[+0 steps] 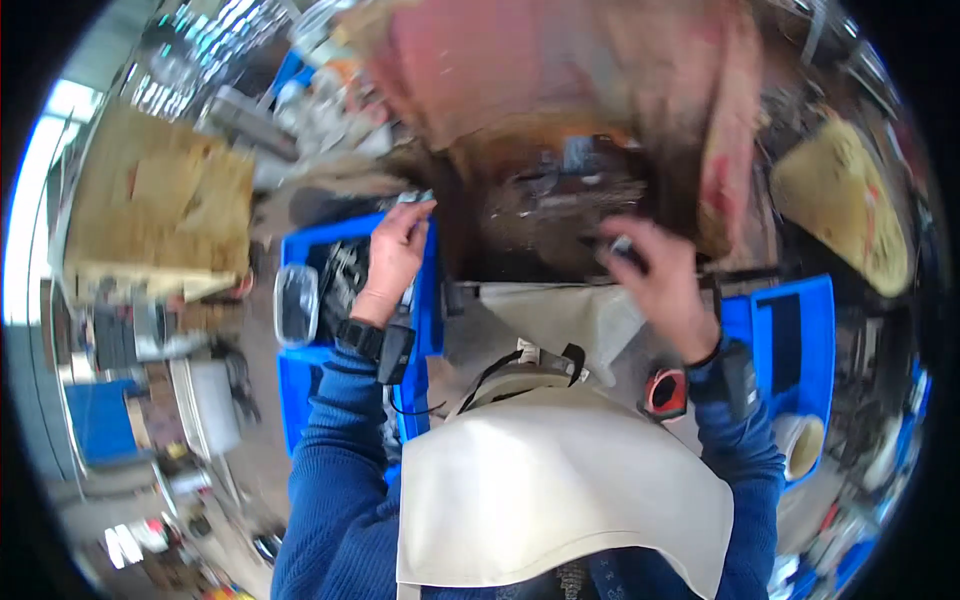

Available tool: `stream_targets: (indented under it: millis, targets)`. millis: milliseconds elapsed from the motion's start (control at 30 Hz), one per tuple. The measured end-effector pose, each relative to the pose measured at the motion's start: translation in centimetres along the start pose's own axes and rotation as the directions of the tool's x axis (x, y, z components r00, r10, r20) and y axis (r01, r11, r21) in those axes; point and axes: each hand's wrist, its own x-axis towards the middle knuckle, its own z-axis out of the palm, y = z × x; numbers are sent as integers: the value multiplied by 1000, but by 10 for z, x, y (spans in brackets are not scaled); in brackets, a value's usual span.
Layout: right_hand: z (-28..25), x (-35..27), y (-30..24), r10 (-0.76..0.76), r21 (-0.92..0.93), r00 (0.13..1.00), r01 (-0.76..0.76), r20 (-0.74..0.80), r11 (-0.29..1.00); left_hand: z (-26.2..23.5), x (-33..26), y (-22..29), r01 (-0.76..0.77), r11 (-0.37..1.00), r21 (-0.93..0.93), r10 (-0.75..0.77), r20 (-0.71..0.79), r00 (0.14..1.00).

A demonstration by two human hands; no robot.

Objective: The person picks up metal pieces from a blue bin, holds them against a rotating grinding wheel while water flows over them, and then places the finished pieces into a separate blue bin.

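Note:
My left hand (pixel 393 258) is raised over the right side of a blue bin (pixel 432 300), its fingers pinched on a small shiny metal piece (pixel 416 197). Dark, narrow parts (pixel 345 275) lie inside that bin. Ahead and to the right, my right hand (pixel 662 285) is smeared by motion. Its fingers curl around a small dark object (pixel 625 248) with a pale spot, whose kind I cannot make out. Between the hands and farther off is a dark, dirty work surface (pixel 525 235) with a small grey metal block (pixel 578 155) on it.
A clear plastic tub (pixel 296 305) sits at the left bin's edge. On the right stands another blue bin (pixel 828 350), with a cream-coloured roll (pixel 800 447) at its near end. Reddish, worn cloth (pixel 480 70) covers the far side. A cardboard box (pixel 160 200) stands far left.

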Motion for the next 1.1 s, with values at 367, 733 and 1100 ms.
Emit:
stream_targets:
  millis: [367, 733, 1100]
  targets:
    - [17, 194, 89, 160, -144, 987, -160, -12, 977, -71, -237, -107, 674, 735, -76, -653, -348, 673]
    - [21, 230, 118, 167, -205, 984, -153, 54, 967, -71, -274, -109, 831, 543, 124, -737, -403, 542]
    - [34, 73, 128, 522, -146, 845, -505, 114, 851, -61, -241, -154, 630, 552, 545, -759, 17, 651]
